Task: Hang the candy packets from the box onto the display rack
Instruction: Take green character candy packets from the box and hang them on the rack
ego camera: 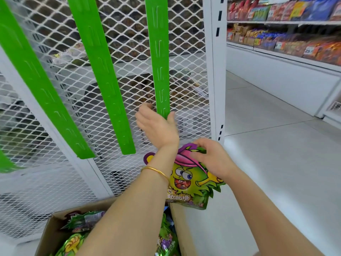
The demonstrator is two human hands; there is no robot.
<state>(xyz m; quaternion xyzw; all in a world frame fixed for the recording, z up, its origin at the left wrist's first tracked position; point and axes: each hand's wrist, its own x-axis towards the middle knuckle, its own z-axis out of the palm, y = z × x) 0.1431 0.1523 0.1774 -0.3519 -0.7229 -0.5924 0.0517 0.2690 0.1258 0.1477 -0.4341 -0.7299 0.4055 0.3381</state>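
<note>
Left grip was raised on an outstretched bare forearm, fingers straight, thumb pointing up. Right grip sat lower and nearer, wrist bent, fingers curled, pinching the packet top.

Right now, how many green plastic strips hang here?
4 green plastic strips: one by the left hand, one central, one further left, a sliver at the left edge; others possibly hidden.
</note>
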